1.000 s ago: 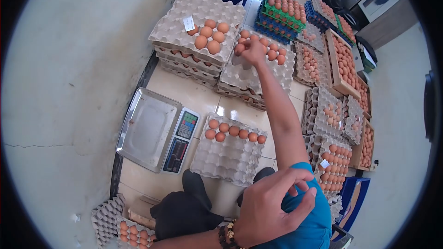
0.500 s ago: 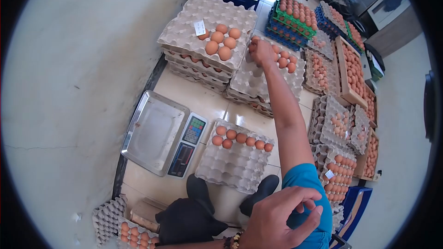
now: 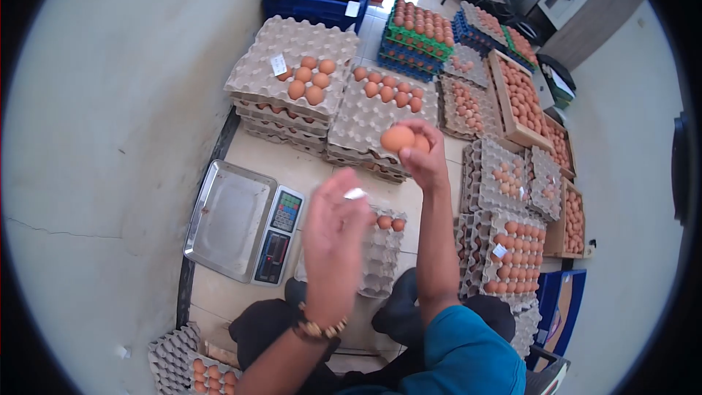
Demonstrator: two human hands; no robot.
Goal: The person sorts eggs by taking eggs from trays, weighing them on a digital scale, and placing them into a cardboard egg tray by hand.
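Two smooth brown eggs [image 3: 397, 138] are being gripped by the fingers of the right hand [image 3: 428, 158], while the blurry fingers of the left hand [image 3: 336, 224] are being held loosely apart, with no egg seen in them. The pair is being held up near stacked grey cardboard trays [image 3: 352, 123], and a grey cardboard floor tray [image 3: 378, 271] is being partly hidden by the left hand. Eggs seem to be being carried, so a soft, steady grip is being called for.
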